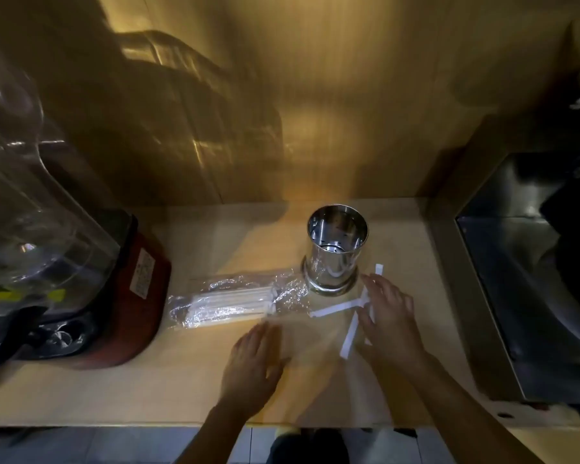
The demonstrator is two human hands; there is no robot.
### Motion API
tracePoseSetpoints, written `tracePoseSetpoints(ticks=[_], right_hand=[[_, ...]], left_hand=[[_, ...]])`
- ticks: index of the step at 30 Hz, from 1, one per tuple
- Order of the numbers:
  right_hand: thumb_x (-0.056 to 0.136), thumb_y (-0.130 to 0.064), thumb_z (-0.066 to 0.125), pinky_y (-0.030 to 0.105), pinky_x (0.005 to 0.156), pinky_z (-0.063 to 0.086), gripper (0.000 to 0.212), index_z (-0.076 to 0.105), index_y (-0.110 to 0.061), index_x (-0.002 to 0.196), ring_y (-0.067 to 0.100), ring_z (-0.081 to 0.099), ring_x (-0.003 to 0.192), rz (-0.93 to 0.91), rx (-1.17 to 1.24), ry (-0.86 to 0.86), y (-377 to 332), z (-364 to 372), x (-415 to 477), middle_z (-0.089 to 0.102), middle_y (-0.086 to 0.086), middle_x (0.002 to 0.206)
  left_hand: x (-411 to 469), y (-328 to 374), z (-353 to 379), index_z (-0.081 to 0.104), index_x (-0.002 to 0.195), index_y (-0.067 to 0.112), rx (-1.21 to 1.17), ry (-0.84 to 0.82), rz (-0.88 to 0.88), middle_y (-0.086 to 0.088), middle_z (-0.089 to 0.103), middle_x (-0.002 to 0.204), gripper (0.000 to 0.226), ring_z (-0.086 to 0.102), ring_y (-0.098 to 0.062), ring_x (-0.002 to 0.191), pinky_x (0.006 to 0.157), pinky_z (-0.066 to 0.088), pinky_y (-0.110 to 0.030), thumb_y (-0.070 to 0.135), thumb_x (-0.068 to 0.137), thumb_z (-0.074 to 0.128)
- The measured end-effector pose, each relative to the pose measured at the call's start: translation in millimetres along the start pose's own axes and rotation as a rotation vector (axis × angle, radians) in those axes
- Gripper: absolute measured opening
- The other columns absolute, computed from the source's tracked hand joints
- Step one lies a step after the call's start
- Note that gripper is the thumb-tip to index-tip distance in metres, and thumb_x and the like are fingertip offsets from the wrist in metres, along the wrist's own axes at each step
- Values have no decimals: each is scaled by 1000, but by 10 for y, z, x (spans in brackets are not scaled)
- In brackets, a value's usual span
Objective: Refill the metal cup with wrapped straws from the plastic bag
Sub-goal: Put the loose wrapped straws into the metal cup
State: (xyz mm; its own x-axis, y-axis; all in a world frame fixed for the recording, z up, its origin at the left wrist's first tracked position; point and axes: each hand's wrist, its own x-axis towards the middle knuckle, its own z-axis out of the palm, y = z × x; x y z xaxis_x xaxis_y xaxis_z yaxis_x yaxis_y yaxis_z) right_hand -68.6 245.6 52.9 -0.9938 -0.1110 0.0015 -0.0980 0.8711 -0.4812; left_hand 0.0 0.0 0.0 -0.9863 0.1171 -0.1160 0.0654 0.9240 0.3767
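A shiny metal cup (335,249) stands upright and empty on the wooden counter. Left of it lies a clear plastic bag (235,301) holding several white wrapped straws. A few loose wrapped straws (335,309) lie crossed on the counter in front of the cup. My right hand (390,318) rests flat on these loose straws, fingers spread toward the cup's base. My left hand (253,360) hovers open over the counter just below the bag's right end, holding nothing; it looks blurred.
A red-based blender (128,296) with a clear jar stands at the left. A dark metal appliance (529,276) fills the right side. The wooden wall (315,112) rises behind the cup. The counter's front edge (148,425) runs below my hands.
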Motion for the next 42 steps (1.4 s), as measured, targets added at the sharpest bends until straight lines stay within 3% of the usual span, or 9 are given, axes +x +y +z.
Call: tracePoseSetpoints(ticks=[5, 13, 17, 19, 23, 27, 31, 38, 42], right_hand=[[86, -20, 50, 34, 97, 26, 48, 40, -16, 132, 20, 40, 128, -54, -116, -139, 44, 246, -4, 47, 2, 138], [82, -12, 47, 35, 101, 26, 48, 42, -13, 130, 21, 43, 127, -195, -348, -283, 100, 435, 111, 49, 4, 134], [61, -5, 61, 35, 78, 45, 30, 62, -10, 91, 27, 63, 86, -342, -524, -219, 16, 401, 254, 67, 8, 90], [61, -8, 50, 29, 65, 46, 17, 62, -15, 72, 22, 63, 67, -465, -615, -132, -35, 382, 314, 65, 3, 69], [69, -8, 41, 25, 57, 49, 24, 63, -14, 63, 21, 62, 56, -499, -641, -60, -98, 385, 406, 63, 2, 59], [56, 3, 65, 35, 54, 52, 15, 64, -6, 67, 30, 62, 51, -250, -384, -20, -201, 310, 402, 63, 11, 60], [79, -8, 56, 44, 69, 47, 14, 67, -3, 83, 33, 61, 73, -125, -89, 80, -205, 155, 282, 65, 16, 76], [86, -17, 60, 9, 48, 32, 15, 55, -12, 73, 6, 45, 52, -109, 416, 319, -486, -333, 235, 43, -8, 51], [90, -26, 48, 5, 51, 37, 9, 57, -22, 88, -6, 53, 58, -166, 546, 498, -737, -622, 384, 52, -19, 66]], left_hand=[[-96, -127, 133, 30, 143, 19, 105, -75, -28, -8, 26, 151, 64, 24, -33, 138, 112, -4, -30, 55, 89, 32], [-112, -140, 171, 31, 143, 22, 174, -75, -12, -8, 33, 150, 63, 29, -30, 138, 113, 2, -36, 55, 90, 26], [-106, -165, 175, 30, 143, 21, 209, -90, 4, -9, 33, 150, 62, 30, -31, 137, 113, 2, -36, 55, 90, 27], [-107, -176, 178, 29, 143, 21, 225, -103, 8, -9, 32, 150, 63, 30, -31, 137, 113, 0, -36, 55, 91, 24], [-106, -182, 160, 34, 141, 20, 222, -126, -3, -9, 38, 147, 63, 35, -32, 134, 112, 1, -35, 56, 92, 18], [-98, -200, 170, 33, 141, 20, 229, -114, 14, -9, 37, 147, 64, 33, -31, 135, 112, -1, -35, 57, 92, 17], [-110, -208, 210, 35, 141, 20, 220, -113, 0, -9, 37, 148, 62, 34, -30, 136, 113, 5, -38, 56, 91, 22], [-122, -202, 227, 36, 141, 20, 202, -118, -7, -9, 39, 147, 61, 35, -28, 135, 114, 10, -39, 54, 92, 24], [-124, -211, 253, 34, 141, 21, 204, -100, -12, -8, 36, 149, 61, 33, -28, 137, 114, 10, -40, 54, 92, 24]])
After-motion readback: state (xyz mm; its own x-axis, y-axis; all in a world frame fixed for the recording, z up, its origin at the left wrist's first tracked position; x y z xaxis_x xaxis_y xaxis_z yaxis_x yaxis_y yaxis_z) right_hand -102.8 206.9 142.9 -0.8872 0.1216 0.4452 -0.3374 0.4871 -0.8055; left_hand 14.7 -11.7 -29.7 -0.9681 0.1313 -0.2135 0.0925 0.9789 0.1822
